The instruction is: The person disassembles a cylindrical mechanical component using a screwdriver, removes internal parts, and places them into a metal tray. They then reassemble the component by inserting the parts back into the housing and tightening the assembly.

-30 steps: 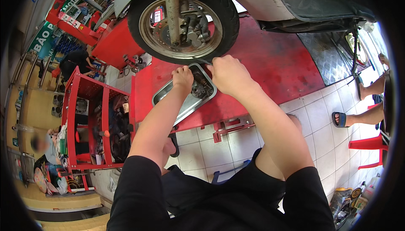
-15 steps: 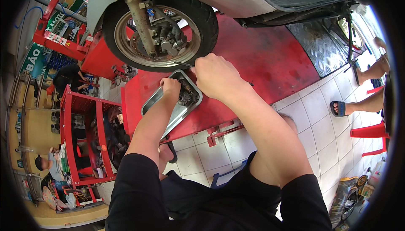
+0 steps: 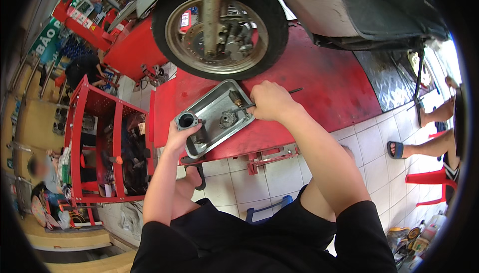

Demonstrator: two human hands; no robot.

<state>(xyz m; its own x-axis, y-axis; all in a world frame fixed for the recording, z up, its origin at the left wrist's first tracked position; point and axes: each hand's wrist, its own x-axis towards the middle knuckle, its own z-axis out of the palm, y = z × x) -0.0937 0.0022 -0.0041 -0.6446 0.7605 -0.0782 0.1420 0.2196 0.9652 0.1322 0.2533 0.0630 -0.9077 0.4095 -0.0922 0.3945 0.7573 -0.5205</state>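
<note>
A red cart (image 3: 118, 143) is standing on white floor tiles (image 3: 219, 178), a dark-clad person (image 3: 82, 68) appearing just beyond it, a red chair (image 3: 426, 178) sitting well to its right.

You're in a motorbike repair workshop: a scooter (image 3: 319, 6) spans the frame's top, metal parts (image 3: 228, 119) lie in a tray (image 3: 212, 101) at centre, a red rack (image 3: 118, 146) stands left.

Head-worn fisheye view, facing down and slightly forward.
The left of two side-by-side cameras looks from above along the wearer's forearms (image 3: 322, 153), which rise from the lower part of the field; the left hand (image 3: 182, 133) and right hand (image 3: 272, 101) appear near its centre, at close range. A red platform (image 3: 319, 68) lies beyond, a front wheel (image 3: 219, 67) meets the upper edge, and straight edges bend toward the rim.
</note>
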